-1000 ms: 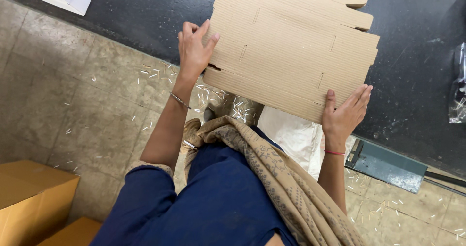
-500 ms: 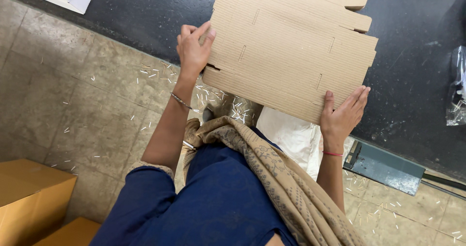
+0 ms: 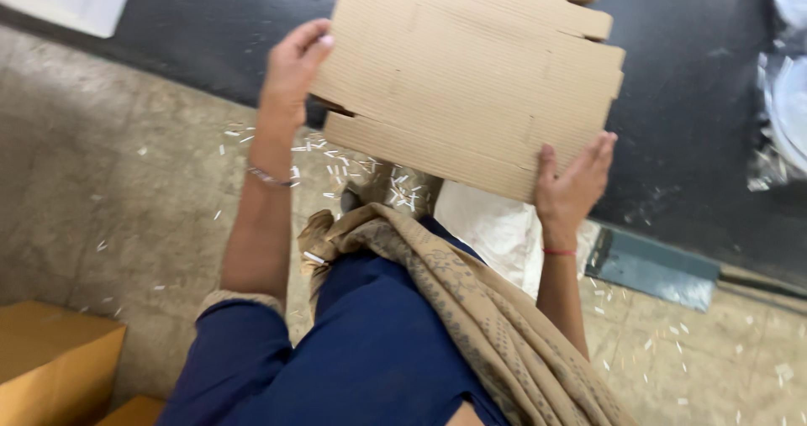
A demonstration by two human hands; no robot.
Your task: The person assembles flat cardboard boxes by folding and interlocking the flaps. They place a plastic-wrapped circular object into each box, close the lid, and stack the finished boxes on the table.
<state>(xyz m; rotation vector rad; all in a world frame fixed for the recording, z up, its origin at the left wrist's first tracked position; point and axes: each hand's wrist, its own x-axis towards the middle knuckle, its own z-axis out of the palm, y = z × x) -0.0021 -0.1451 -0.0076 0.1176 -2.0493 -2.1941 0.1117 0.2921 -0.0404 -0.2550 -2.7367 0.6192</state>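
Left hand (image 3: 292,66) curls over the left edge of a flattened corrugated cardboard box (image 3: 471,77), fingers wrapped round the edge and thumb side toward the body, just above a slit between two flaps. Right hand (image 3: 573,189) grips the lower right corner, thumb lying on the facing surface and fingers spread behind and along the right edge. The box is held in the air between both hands, in front of the body and over the near edge of a dark bench (image 3: 689,132); whether its far end rests on the bench cannot be told. Long axis runs roughly left to right, tilted down toward the right hand; flaps point away at the top edge and toward the body at the bottom. Judgement: light, fairly stiff along the fluting, apt to fold at the creases and slits, so the side edges look the soundest hold. Below: tiled floor (image 3: 109,191) strewn with pale paper shreds, brown carton (image 3: 50,359) at lower left.
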